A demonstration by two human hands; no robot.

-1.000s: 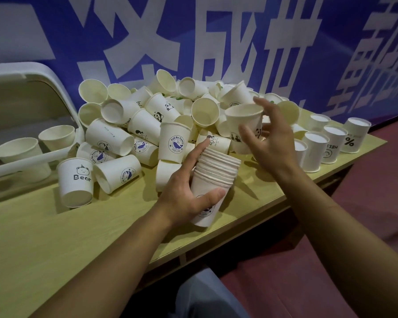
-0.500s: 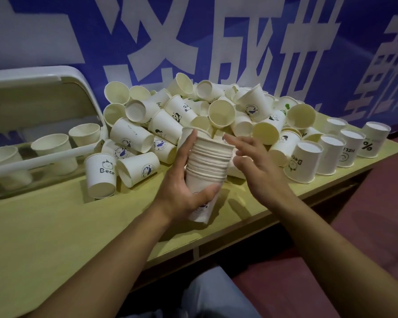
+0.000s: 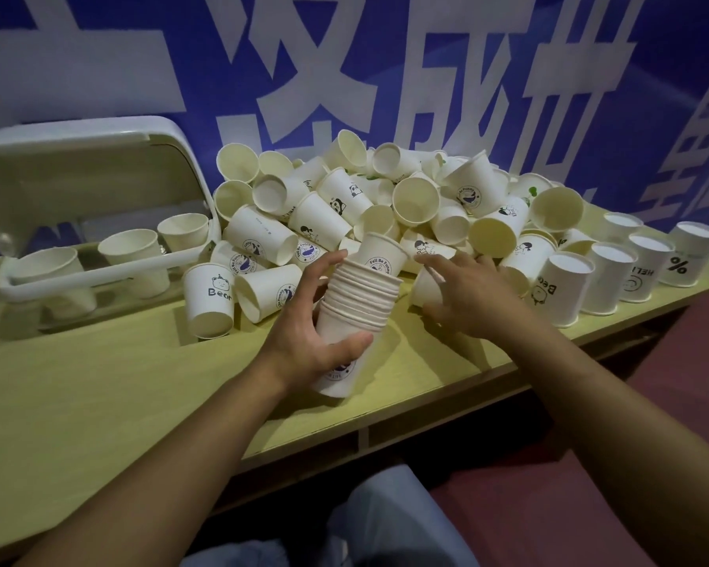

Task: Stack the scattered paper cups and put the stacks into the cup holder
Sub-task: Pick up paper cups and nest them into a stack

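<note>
Since half a second ago the right hand [image 3: 465,294] has left the stack [image 3: 355,317] and reached right of it, fingers spread over a cup [image 3: 426,286] on its side, not visibly gripping. The left hand [image 3: 316,333] grips the stack, top cup proud. Stacking continues; next, grasp and nest. The cup holder [image 3: 99,223] sits well left of the stack.

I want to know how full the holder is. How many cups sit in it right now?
3, in a row behind the bar of the cup holder: left cup, middle cup, right cup. Each may be a stack; more could be hidden inside.
</note>
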